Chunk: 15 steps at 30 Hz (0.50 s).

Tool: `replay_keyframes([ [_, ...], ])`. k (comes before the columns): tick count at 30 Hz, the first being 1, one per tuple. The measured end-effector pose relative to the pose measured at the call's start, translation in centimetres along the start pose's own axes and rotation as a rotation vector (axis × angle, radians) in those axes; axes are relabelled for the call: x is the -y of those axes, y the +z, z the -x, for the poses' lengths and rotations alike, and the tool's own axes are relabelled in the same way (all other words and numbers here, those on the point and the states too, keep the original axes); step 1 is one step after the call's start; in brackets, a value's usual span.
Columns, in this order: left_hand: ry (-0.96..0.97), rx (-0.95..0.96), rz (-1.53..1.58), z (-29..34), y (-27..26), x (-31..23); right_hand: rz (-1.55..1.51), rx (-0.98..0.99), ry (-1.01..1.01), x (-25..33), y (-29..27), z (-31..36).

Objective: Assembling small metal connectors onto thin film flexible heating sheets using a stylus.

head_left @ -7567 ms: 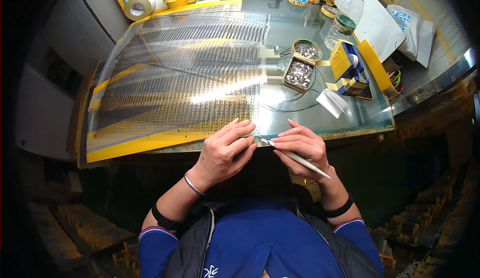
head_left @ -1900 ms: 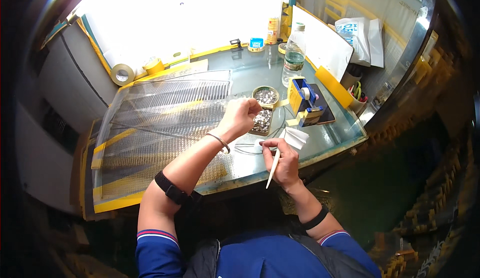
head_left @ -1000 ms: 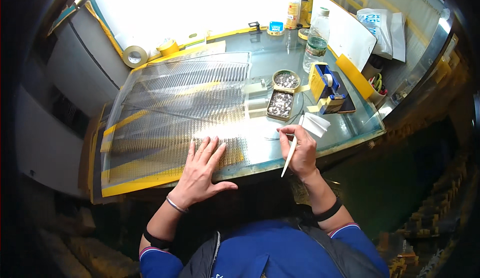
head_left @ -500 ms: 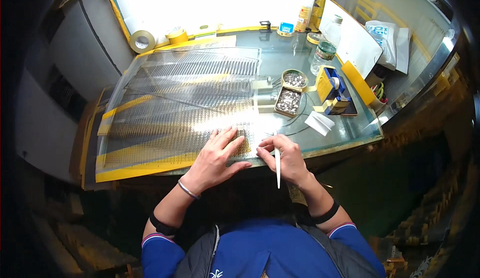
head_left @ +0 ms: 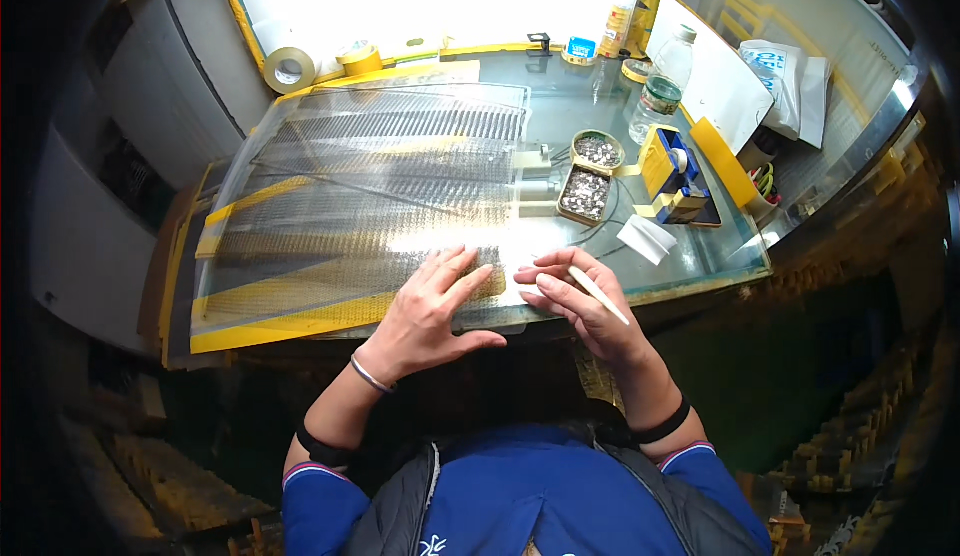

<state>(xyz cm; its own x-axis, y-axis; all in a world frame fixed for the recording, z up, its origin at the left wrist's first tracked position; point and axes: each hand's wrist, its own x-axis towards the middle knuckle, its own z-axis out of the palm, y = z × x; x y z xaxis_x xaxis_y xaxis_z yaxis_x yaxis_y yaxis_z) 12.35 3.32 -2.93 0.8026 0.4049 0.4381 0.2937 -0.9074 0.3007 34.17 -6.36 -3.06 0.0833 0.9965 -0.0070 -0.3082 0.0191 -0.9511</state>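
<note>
- A glass worktop [head_left: 600, 106] under bright light carries a big clear sheet [head_left: 370, 186], ribbed with fine rows and yellow bands.
- Left hand [head_left: 430, 311] lies flat, fingers spread, on the sheet's near edge.
- Right hand [head_left: 580, 301], just beside it, has its grip closed around a thin white stick [head_left: 598, 294].
- Two trays [head_left: 590, 181] of small silvery bits sit beyond.

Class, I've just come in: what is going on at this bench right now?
A person sits at a glass-topped table. The left hand lies flat, fingers spread, on the near edge of a clear ridged sheet. The right hand holds a thin white stick just beside that edge. Two small trays of tiny pieces sit beyond, untouched.
</note>
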Motion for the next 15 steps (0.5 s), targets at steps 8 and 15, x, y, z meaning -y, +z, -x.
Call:
replay_keyframes([
  [8,0.046,-0.041,-0.110,0.5,0.4,-0.1,-0.288,0.093,0.034,0.0,0.3,-0.4],
  [15,0.100,-0.178,-0.202,0.6,1.4,0.7,-0.310,0.044,-0.025,-0.1,0.6,-0.6],
])
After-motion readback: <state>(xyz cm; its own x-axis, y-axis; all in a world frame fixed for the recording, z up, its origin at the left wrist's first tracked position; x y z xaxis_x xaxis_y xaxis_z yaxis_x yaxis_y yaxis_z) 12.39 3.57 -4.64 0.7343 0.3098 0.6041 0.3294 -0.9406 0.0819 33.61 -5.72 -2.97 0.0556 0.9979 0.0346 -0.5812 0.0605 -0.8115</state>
